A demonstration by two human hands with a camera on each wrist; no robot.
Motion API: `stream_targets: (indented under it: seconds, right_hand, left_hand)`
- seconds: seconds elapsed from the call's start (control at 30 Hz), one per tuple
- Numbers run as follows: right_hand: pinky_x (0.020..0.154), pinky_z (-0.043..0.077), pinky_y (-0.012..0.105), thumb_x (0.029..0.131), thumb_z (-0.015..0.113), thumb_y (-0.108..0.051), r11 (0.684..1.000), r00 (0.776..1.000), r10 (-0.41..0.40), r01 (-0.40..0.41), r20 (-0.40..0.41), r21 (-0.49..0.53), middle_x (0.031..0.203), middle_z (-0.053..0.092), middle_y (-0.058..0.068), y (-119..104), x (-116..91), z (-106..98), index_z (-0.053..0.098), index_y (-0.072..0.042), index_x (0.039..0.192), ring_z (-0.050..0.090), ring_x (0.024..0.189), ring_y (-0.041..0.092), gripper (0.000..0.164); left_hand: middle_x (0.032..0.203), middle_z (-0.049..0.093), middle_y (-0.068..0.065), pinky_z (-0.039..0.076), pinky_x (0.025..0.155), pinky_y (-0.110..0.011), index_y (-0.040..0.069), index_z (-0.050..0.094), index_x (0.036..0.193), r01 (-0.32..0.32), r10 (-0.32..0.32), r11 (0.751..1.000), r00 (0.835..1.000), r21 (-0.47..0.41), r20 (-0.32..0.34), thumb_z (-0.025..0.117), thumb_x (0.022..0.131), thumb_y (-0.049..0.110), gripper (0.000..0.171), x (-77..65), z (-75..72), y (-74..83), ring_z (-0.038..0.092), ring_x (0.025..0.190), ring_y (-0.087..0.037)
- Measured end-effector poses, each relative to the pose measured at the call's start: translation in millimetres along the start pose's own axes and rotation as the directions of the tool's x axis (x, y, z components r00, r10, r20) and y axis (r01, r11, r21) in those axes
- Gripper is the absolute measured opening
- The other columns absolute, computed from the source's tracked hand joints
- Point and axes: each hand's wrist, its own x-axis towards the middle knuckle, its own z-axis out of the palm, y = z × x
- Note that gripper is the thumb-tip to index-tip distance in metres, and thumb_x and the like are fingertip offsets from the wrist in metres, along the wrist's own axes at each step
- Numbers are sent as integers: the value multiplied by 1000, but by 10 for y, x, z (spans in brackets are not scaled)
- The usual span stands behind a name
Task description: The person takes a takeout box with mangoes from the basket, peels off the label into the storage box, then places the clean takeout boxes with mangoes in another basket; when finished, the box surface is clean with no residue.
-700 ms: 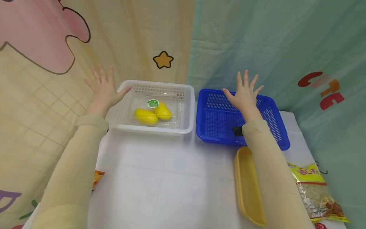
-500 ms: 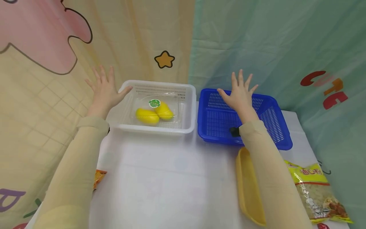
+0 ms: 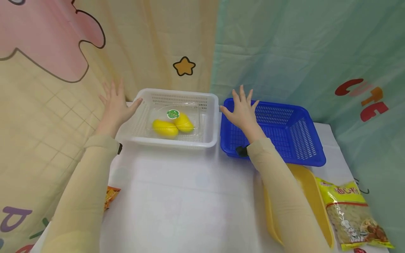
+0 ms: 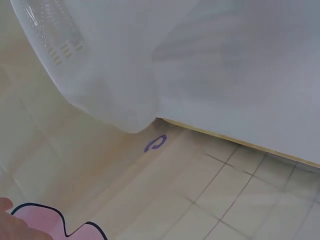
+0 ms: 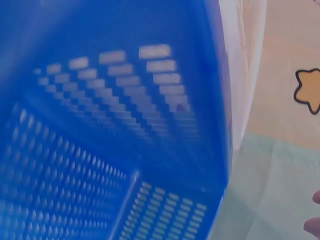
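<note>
A white basket (image 3: 209, 123) at the back of the table holds a clear pack of two yellow mangoes (image 3: 173, 125) with a green sticker. My left hand (image 3: 115, 105) is spread flat against the basket's left end, thumb at its rim. A blue basket (image 3: 297, 140) stands right of it. My right hand (image 3: 242, 110) hovers with straight fingers over the blue basket's left end, thumb near the gap between the baskets. The right wrist view is filled by the blue basket's perforated wall (image 5: 115, 130). The left wrist view shows the white tablecloth (image 4: 240, 65) hanging off the table edge.
A yellow tray (image 3: 311, 203) lies at the front right, partly under my right forearm. A yellow snack bag (image 3: 351, 214) lies right of it. An orange packet (image 3: 110, 196) peeks out by my left sleeve. Printed curtains hang close behind and left of the table.
My right hand has moved left from the middle of the blue basket to its left end, near the white basket. The left hand has barely shifted.
</note>
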Motion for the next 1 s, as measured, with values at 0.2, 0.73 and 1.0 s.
stream_targets:
  seconds: [0.2, 0.73, 1.0]
  right_hand:
    - [112, 1, 75, 95, 50, -60, 996, 999, 6, -11, 48, 90, 166, -5, 15, -153, -23, 176, 16, -11, 158, -16, 147, 47, 87]
    - [120, 19, 55, 97, 55, -49, 947, 983, -68, 9, 173, 321, 166, 10, 15, -692, -33, 455, 20, -9, 157, 11, 152, 37, 81]
    - [119, 28, 50, 97, 58, -43, 875, 977, 9, -110, 212, 471, 162, 26, 13, -779, -40, 632, 23, -10, 156, 29, 148, 33, 76]
  left_hand:
    - [161, -18, -24, -15, 110, -71, 6, -6, 158, 36, -35, 996, 999, -80, 9, 48, 98, 48, 90, -91, 53, -141, -27, 145, -45]
    - [161, 1, -32, 8, 118, -65, 0, 3, 157, 111, -89, 973, 989, -203, 117, 46, 101, 42, 82, -273, 152, -429, 4, 148, -51]
    - [161, 8, -30, 27, 112, -65, 3, 3, 157, 249, -176, 917, 953, -312, 245, 42, 103, 45, 79, -361, 211, -432, 26, 142, -52]
